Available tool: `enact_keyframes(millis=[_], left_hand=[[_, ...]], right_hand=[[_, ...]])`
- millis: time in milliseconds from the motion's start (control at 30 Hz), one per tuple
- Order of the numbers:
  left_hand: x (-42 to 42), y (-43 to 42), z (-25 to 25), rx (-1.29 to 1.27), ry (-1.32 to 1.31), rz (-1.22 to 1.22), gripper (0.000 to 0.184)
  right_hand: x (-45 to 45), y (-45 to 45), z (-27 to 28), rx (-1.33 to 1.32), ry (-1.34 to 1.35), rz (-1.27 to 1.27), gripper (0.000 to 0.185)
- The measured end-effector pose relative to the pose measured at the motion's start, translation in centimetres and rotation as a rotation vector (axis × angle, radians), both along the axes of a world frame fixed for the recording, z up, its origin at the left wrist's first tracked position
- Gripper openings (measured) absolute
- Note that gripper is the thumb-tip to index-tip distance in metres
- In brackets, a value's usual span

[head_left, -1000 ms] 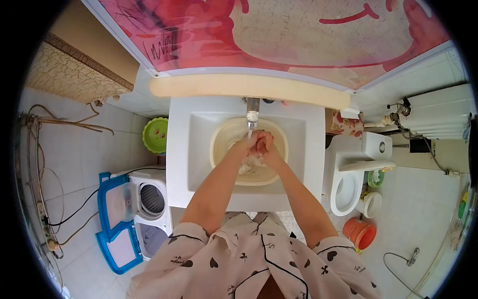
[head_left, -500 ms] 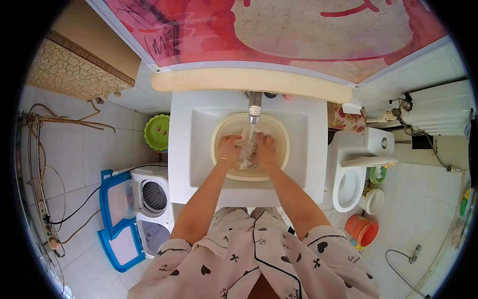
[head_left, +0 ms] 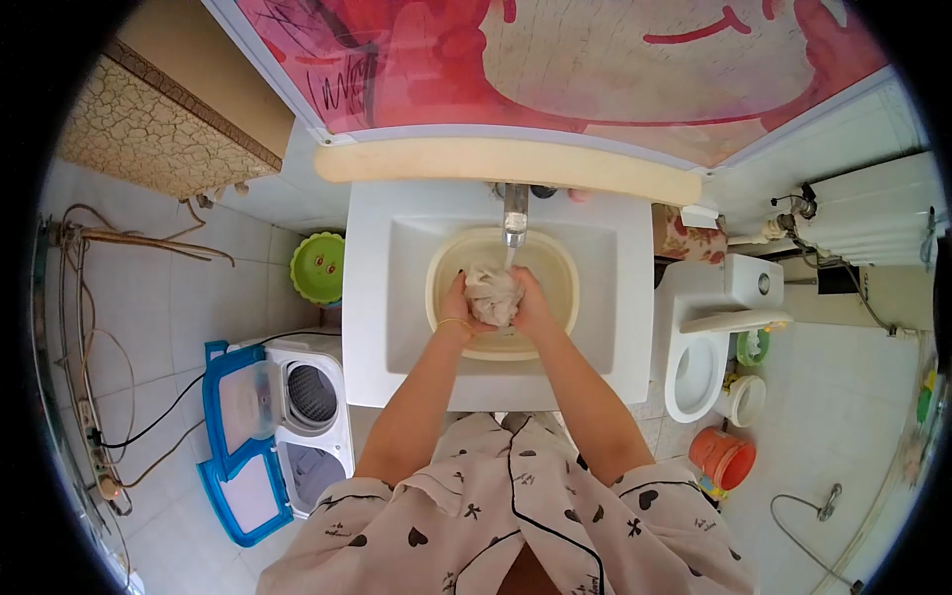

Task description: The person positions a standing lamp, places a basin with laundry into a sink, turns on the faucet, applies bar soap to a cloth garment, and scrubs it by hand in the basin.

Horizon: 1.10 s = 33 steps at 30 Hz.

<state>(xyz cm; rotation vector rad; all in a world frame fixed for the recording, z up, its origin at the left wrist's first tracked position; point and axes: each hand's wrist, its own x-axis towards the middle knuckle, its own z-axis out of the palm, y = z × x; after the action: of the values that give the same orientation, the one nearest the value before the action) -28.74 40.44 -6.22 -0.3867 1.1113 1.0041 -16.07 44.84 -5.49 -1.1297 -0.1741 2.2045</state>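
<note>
Between the fingers (head_left: 524, 281) sits wadded pale cloth (head_left: 493, 296).

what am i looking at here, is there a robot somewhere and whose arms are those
No robot here: the arms belong to a person working bare-handed. The view comes from one camera worn on that person's head, looking forward and down, so the arms reach away from you; the picture is round with black corners.

In front is a white sink with a cream basin standing in it. A tap runs a thin stream of water. The left hand and right hand hold a crumpled pale cloth between them, over the basin.
</note>
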Motion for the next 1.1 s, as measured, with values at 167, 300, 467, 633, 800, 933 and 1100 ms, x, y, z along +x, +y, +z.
enact_keyframes(millis=[167,300,467,633,800,933,1100], left_hand=[[1.6,0.6,-2.1,0.235,-0.171,0.145,0.042],[2.4,1.6,0.6,0.235,-0.204,0.173,0.04],[3.3,3.2,-3.6,0.175,-0.112,0.143,0.034],[4.0,4.0,-6.1,0.31,-0.356,0.288,0.029],[3.4,3.1,0.4,0.377,-0.343,0.147,0.04],[3.2,4.0,-5.3,0.245,-0.259,0.377,0.042],[2.7,5.6,-6.1,-0.023,0.015,0.118,0.041]], right_hand=[[0.6,0.0,0.8,0.219,-0.132,-0.025,0.031],[0.4,0.0,-1.8,0.598,-0.393,-0.028,0.033],[-0.7,-0.5,-3.3,1.043,-0.975,0.28,0.039],[-1.0,0.2,-1.7,1.212,-1.057,0.191,0.044],[-3.2,1.5,-2.0,0.747,-0.484,-0.03,0.027],[-3.2,2.5,0.0,0.523,-0.297,-0.056,0.021],[-4.0,2.5,-1.1,0.341,-0.268,-0.18,0.014]])
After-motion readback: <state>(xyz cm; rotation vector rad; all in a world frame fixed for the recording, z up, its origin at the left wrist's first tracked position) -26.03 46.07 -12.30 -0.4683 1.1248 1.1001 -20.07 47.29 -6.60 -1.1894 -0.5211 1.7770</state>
